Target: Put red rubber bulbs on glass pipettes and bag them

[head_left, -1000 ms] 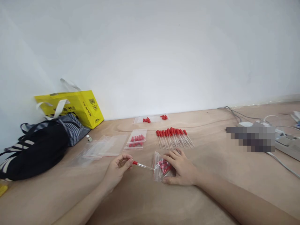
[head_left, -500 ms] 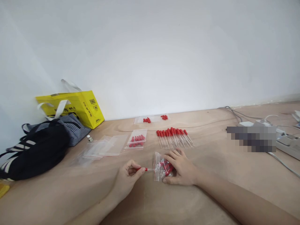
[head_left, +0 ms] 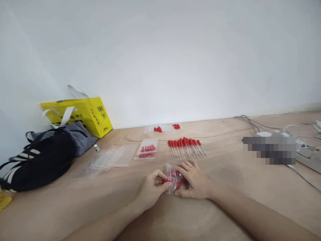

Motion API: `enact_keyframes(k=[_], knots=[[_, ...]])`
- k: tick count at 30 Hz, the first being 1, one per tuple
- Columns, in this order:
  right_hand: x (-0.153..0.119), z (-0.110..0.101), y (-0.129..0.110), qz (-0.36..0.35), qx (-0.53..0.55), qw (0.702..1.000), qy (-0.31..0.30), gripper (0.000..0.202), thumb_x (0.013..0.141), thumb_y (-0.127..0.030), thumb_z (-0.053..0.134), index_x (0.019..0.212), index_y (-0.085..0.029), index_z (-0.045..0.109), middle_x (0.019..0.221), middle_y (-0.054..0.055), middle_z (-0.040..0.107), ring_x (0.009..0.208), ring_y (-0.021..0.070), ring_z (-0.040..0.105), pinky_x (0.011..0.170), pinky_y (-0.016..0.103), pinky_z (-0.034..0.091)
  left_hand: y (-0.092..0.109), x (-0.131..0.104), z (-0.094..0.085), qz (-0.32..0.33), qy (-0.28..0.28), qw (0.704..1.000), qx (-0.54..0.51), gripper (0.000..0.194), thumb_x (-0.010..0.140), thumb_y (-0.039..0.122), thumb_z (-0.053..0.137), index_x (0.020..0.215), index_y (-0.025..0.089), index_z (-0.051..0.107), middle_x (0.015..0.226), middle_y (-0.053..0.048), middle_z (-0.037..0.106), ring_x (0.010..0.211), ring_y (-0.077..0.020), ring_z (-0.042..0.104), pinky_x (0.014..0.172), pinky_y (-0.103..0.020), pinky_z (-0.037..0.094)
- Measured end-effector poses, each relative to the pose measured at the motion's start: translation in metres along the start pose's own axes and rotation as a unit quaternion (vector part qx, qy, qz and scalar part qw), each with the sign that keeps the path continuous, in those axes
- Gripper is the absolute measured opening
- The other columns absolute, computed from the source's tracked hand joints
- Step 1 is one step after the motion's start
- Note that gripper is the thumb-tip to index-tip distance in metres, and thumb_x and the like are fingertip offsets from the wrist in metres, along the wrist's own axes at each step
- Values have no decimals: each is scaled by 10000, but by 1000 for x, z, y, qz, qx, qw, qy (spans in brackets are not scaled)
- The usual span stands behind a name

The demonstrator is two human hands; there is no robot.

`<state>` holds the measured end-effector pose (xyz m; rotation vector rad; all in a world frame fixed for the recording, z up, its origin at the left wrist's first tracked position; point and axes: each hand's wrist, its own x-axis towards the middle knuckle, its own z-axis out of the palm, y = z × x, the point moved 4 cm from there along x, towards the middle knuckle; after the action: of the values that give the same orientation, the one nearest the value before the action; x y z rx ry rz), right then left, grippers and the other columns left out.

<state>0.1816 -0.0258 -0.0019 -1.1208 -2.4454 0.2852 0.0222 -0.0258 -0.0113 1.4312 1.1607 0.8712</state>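
Note:
Between finger and thumb, my left hand [head_left: 154,187] pinches the red end of a dropper [head_left: 166,181] at the mouth of a small clear zip bag [head_left: 170,169]. The dropper's clear stem is hidden by the bag's folds. My right hand [head_left: 192,180] grips the bag from the right, fingers over its top and thumb along its lower edge. Red bulbs [head_left: 180,183] show through the plastic. Behind my right hand, several red-topped droppers [head_left: 185,142] lie side by side in a row, their thin stems toward me.
Bags with red bulbs [head_left: 147,148] lie left of the row, beside flat clear bags [head_left: 122,156] and a small bottle [head_left: 97,147]. Another bag [head_left: 164,128] is by the wall. A yellow bag [head_left: 97,117] and a black bag [head_left: 47,162] stand left; cables and a power strip [head_left: 309,155] are right.
My left hand has moved right, bringing the dropper up to the bag's mouth so its stem no longer shows. My right hand has stayed on the bag.

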Motion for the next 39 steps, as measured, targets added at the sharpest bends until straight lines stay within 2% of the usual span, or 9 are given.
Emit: enact_keyframes(k=[7,10,15,21,25,30,32,35,39], knots=[[0,0,1,-3,7,1000,-1,740,627,-619,526,1238,-230,372,1087,83,519,987,253,442,912,461,201,0,13,0,24,-133,991,1,248,652,239,637,884,163,596,987,-62,638,962,-200,568,877,-329,415],[1,0,1,1,6,1000,-1,736,620,-614,538,1229,-231,382,1088,77,517,988,248,442,911,449,209,5,16,-2,61,-174,981,64,249,695,186,573,942,186,612,1045,-47,623,999,-195,552,900,-330,405],[0,-2,2,4,14,1000,-15,781,606,-629,542,1246,-218,366,1134,88,496,1010,252,429,916,437,210,21,15,-2,157,-254,933,201,224,755,166,488,914,190,645,961,-38,649,912,-165,586,815,-278,449],[-4,-9,9,14,22,999,-34,886,561,-648,566,1290,-219,301,1187,97,462,1058,272,404,933,434,185,19,23,-1,235,-120,919,293,48,688,184,587,698,162,628,675,-3,618,633,-112,571,607,-204,455],[-7,-11,13,20,29,999,-35,901,549,-637,585,1293,-220,295,1185,94,457,1058,273,402,923,426,205,11,26,2,247,-43,925,286,105,669,218,603,612,147,551,595,18,541,533,-83,507,505,-175,425],[-7,-10,13,28,39,998,-36,867,560,-633,584,1277,-221,323,1177,88,462,1048,263,404,909,415,235,21,34,-5,198,-104,933,283,67,621,156,602,611,148,536,585,42,536,517,-70,494,492,-161,410],[-6,-9,12,27,43,998,-37,861,560,-634,585,1274,-227,326,1181,81,460,1048,258,404,911,412,236,33,48,-12,181,-104,936,285,30,624,119,566,620,148,561,612,31,569,564,-84,527,543,-175,428],[-6,-10,12,24,47,998,-38,846,565,-633,582,1270,-239,330,1192,73,456,1051,252,404,911,404,236,46,87,-25,156,-17,943,295,80,646,109,536,683,144,598,684,2,609,647,-115,552,628,-215,444],[-6,-10,12,26,52,998,-37,837,562,-636,580,1261,-240,344,1186,79,462,1050,258,404,914,409,226,42,150,-23,110,54,945,302,163,708,192,553,849,135,615,808,-46,627,783,-169,562,737,-284,441]])
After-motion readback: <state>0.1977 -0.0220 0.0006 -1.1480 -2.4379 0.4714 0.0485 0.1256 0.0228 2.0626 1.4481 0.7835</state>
